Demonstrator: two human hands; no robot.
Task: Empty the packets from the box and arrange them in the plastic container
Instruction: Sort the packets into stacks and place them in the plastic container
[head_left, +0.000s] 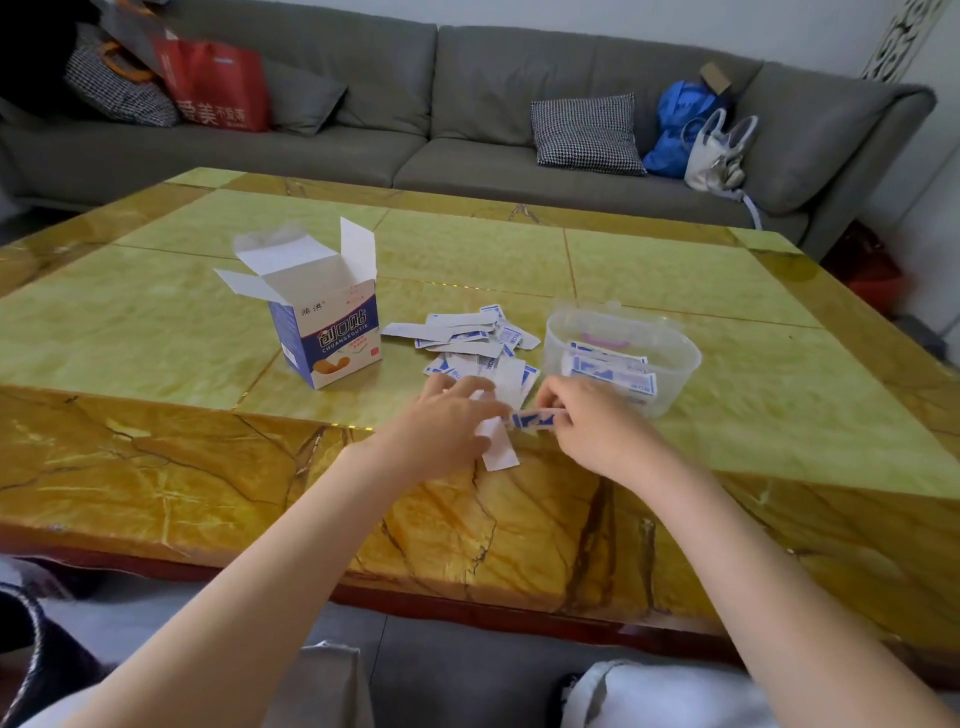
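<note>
A blue and white box (327, 332) stands upright on the table with its top flaps open. To its right lies a loose pile of white and blue packets (470, 340). A clear plastic container (680, 364) further right holds several packets (613, 374) stacked flat. My left hand (452, 421) rests on packets at the near edge of the pile. My right hand (587, 421) pinches a blue and white packet (532, 420) between the two hands; the left fingers touch its other end.
The yellow-green marble table (727, 291) has a brown border near me. Behind it stands a grey sofa (467, 104) with a checked cushion (587, 135), a red bag (218, 88), and blue and white bags (696, 135).
</note>
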